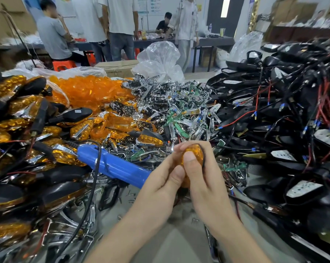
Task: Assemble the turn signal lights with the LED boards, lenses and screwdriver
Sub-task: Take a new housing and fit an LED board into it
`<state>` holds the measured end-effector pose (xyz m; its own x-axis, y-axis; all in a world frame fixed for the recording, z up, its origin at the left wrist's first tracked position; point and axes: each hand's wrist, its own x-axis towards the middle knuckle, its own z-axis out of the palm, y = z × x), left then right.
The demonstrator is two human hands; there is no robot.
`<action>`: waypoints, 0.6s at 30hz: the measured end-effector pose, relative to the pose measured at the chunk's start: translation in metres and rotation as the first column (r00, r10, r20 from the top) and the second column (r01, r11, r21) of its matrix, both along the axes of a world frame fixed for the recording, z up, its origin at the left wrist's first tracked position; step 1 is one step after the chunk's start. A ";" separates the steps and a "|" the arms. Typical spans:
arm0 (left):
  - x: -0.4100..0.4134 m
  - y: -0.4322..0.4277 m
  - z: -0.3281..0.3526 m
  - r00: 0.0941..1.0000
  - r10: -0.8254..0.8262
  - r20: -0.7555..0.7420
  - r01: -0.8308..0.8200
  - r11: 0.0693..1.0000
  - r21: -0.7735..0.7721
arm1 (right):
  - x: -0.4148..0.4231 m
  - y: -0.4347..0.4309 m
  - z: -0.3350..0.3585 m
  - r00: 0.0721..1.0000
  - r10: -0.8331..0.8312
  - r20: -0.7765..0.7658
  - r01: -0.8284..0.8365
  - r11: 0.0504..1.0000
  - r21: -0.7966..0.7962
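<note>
Both hands clasp one turn signal light.
The left hand and right hand curl closed round it, with its amber lens showing between thumbs and fingertips and the right thumb pressed on it. Just left of the left fingers lies the blue screwdriver. Beyond the fingertips are the LED boards, then loose amber lenses. Black housings pile up to the right.

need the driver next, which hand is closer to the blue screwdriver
Left. The left hand is beside the blue screwdriver; the right hand sits farther right, across the amber light.
</note>
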<state>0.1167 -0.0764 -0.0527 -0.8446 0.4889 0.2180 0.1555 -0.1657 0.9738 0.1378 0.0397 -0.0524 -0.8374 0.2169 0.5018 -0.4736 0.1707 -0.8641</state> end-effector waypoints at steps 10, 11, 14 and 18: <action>-0.001 0.005 0.005 0.956 -0.107 0.274 0.073 0.988 0.133 | -0.003 0.005 0.007 0.974 0.152 0.166 -0.090 0.939 -0.332; -0.001 0.005 0.006 0.942 -0.109 0.319 0.071 0.989 0.129 | -0.004 0.007 0.009 0.960 0.166 0.225 -0.073 0.926 -0.370; 0.002 0.005 0.006 0.895 -0.148 0.422 0.083 0.982 0.170 | -0.006 0.010 0.008 0.928 0.161 0.334 0.008 0.892 -0.452; 0.004 0.007 0.008 0.873 -0.174 0.456 0.105 0.980 0.171 | -0.008 0.007 0.010 0.886 0.163 0.435 0.094 0.855 -0.511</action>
